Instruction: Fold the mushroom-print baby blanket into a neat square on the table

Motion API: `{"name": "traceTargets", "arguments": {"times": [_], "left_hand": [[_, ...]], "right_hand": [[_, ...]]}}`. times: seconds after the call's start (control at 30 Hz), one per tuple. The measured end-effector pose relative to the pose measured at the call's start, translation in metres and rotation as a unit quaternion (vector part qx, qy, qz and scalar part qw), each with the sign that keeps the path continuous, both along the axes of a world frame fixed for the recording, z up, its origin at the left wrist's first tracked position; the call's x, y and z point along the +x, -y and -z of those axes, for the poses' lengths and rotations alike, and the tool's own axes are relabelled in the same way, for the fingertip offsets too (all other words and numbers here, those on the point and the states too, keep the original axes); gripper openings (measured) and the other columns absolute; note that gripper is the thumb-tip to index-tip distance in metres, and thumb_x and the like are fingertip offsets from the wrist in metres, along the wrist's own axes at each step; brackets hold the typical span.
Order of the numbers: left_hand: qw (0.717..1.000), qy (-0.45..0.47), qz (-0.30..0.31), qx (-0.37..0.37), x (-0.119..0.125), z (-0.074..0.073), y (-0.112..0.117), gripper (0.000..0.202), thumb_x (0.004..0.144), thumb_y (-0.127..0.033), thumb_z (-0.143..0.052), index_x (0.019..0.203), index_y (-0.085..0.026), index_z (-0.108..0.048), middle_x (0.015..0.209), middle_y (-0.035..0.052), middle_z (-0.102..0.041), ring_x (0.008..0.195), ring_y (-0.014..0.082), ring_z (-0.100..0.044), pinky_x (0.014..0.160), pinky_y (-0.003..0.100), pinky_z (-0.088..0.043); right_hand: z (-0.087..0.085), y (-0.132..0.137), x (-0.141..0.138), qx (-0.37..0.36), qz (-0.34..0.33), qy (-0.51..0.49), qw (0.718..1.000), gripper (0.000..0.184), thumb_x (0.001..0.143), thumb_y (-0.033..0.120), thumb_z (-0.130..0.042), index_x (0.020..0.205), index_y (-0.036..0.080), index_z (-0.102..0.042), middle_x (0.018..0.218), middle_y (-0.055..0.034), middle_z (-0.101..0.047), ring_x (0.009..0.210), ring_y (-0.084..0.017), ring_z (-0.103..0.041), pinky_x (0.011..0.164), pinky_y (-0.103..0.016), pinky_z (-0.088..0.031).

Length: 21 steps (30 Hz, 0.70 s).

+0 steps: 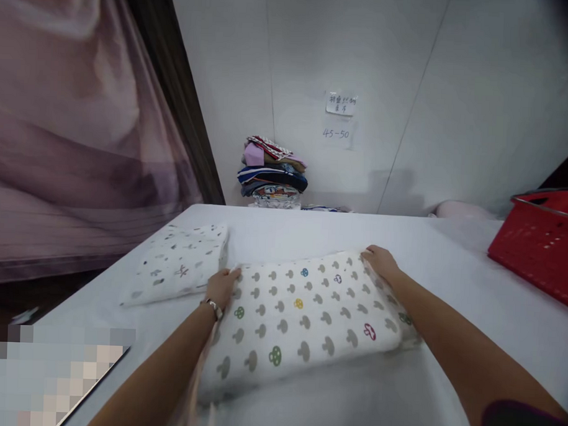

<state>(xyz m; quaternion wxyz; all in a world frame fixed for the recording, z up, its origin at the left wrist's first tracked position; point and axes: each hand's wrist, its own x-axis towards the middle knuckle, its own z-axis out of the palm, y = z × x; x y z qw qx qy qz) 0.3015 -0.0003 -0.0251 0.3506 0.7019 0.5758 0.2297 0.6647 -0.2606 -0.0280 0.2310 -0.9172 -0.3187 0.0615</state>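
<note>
From the head camera: both bare hands are on the folded white cloth printed with grey mushrooms (303,319), a few of them blue, yellow, green and red, out on the broad white table (311,229) right in front of the person. The left hand (222,288), a silvery bracelet (213,308) on its wrist, has its fingers close together, gripping the cloth's far left corner. Over on the other side, the right hand (380,263) pinches the far right corner between bunched fingers; the fingertips' undersides are hidden. The near edge is a little blurred, and a layer shows beneath at the right.

Just beside the left hand lies a folded white cloth with small dark motifs (180,259). Beyond the table's far edge, a stack of folded multicoloured fabrics (272,175) rises against the pale panelled wall (374,42). Far right, well apart, a red plastic basket (544,241).
</note>
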Motion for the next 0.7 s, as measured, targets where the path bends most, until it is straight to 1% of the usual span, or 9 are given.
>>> {"name": "traceTargets", "arguments": {"times": [0.07, 0.13, 0.2, 0.3, 0.4, 0.47, 0.53, 0.6, 0.7], "left_hand": [[0.999, -0.023, 0.011, 0.030, 0.000, 0.005, -0.002, 0.027, 0.069, -0.044, -0.052, 0.058, -0.019, -0.055, 0.053, 0.0007, -0.054, 0.061, 0.0182, -0.055, 0.051, 0.026, -0.036], [0.994, -0.068, 0.035, 0.072, -0.001, 0.006, -0.001, 0.033, 0.073, -0.047, -0.046, 0.058, -0.020, -0.053, 0.052, 0.0007, -0.053, 0.059, 0.0179, -0.053, 0.051, 0.026, -0.034], [0.983, -0.129, 0.064, 0.111, -0.002, 0.007, 0.001, 0.036, 0.077, -0.049, -0.039, 0.061, -0.020, -0.053, 0.054, 0.0020, -0.055, 0.059, 0.0184, -0.054, 0.052, 0.027, -0.033], [0.964, -0.208, 0.090, 0.136, 0.000, 0.007, 0.006, 0.037, 0.080, -0.048, -0.033, 0.072, -0.019, -0.055, 0.067, 0.0065, -0.061, 0.067, 0.0214, -0.057, 0.057, 0.028, -0.036], [0.953, -0.242, 0.102, 0.149, 0.003, 0.006, 0.009, 0.040, 0.082, -0.047, -0.031, 0.089, -0.017, -0.055, 0.089, 0.0121, -0.064, 0.083, 0.0254, -0.060, 0.066, 0.032, -0.041], [0.951, -0.245, 0.108, 0.156, 0.002, 0.005, 0.012, 0.044, 0.082, -0.047, -0.031, 0.104, -0.015, -0.052, 0.109, 0.0152, -0.059, 0.095, 0.0276, -0.058, 0.075, 0.036, -0.042], [0.951, -0.246, 0.111, 0.150, -0.002, 0.002, 0.015, 0.052, 0.082, -0.049, -0.030, 0.116, -0.013, -0.046, 0.123, 0.0171, -0.051, 0.105, 0.0298, -0.053, 0.082, 0.039, -0.041], [0.953, -0.247, 0.120, 0.128, -0.007, -0.001, 0.021, 0.057, 0.081, -0.053, -0.029, 0.119, -0.013, -0.045, 0.126, 0.0180, -0.048, 0.110, 0.0319, -0.050, 0.086, 0.042, -0.040], [0.956, -0.236, 0.140, 0.102, -0.018, -0.005, 0.031, 0.059, 0.079, -0.056, -0.033, 0.116, -0.013, -0.047, 0.124, 0.0188, -0.050, 0.109, 0.0332, -0.051, 0.087, 0.044, -0.039]], "right_hand": [[0.002, -0.005, -0.001, -0.037, 0.001, 0.031, 0.999, 0.032, 0.082, 0.037, -0.043, 0.100, 0.017, -0.061, 0.103, -0.0084, -0.063, 0.093, -0.022, -0.056, 0.074, -0.026, -0.038], [0.004, -0.007, -0.001, -0.050, 0.001, 0.051, 0.997, 0.034, 0.084, 0.040, -0.040, 0.104, 0.019, -0.059, 0.104, -0.0081, -0.063, 0.093, -0.022, -0.056, 0.073, -0.026, -0.038], [0.006, -0.006, -0.001, -0.073, -0.004, 0.067, 0.995, 0.035, 0.086, 0.041, -0.038, 0.103, 0.018, -0.058, 0.103, -0.0086, -0.063, 0.092, -0.022, -0.057, 0.071, -0.026, -0.038], [0.009, -0.006, -0.001, -0.118, -0.015, 0.089, 0.989, 0.036, 0.087, 0.042, -0.036, 0.099, 0.017, -0.059, 0.099, -0.0103, -0.063, 0.090, -0.023, -0.057, 0.068, -0.027, -0.039], [0.008, -0.009, -0.004, -0.143, -0.016, 0.101, 0.984, 0.035, 0.088, 0.040, -0.035, 0.099, 0.017, -0.058, 0.102, -0.0107, -0.063, 0.091, -0.022, -0.057, 0.069, -0.027, -0.039], [0.006, -0.009, -0.007, -0.158, -0.008, 0.099, 0.982, 0.037, 0.088, 0.041, -0.034, 0.100, 0.016, -0.058, 0.103, -0.0115, -0.062, 0.092, -0.023, -0.057, 0.071, -0.028, -0.040], [0.002, -0.006, -0.010, -0.162, 0.006, 0.095, 0.982, 0.043, 0.088, 0.046, -0.033, 0.103, 0.015, -0.058, 0.105, -0.0134, -0.060, 0.095, -0.025, -0.056, 0.074, -0.031, -0.041], [-0.001, 0.002, -0.010, -0.153, 0.021, 0.077, 0.985, 0.051, 0.085, 0.053, -0.033, 0.109, 0.015, -0.057, 0.109, -0.0149, -0.058, 0.099, -0.027, -0.055, 0.077, -0.034, -0.041], [-0.002, 0.021, -0.005, -0.126, 0.027, 0.024, 0.991, 0.059, 0.081, 0.059, -0.039, 0.118, 0.015, -0.052, 0.115, -0.0156, -0.056, 0.105, -0.028, -0.053, 0.083, -0.036, -0.041]]}}
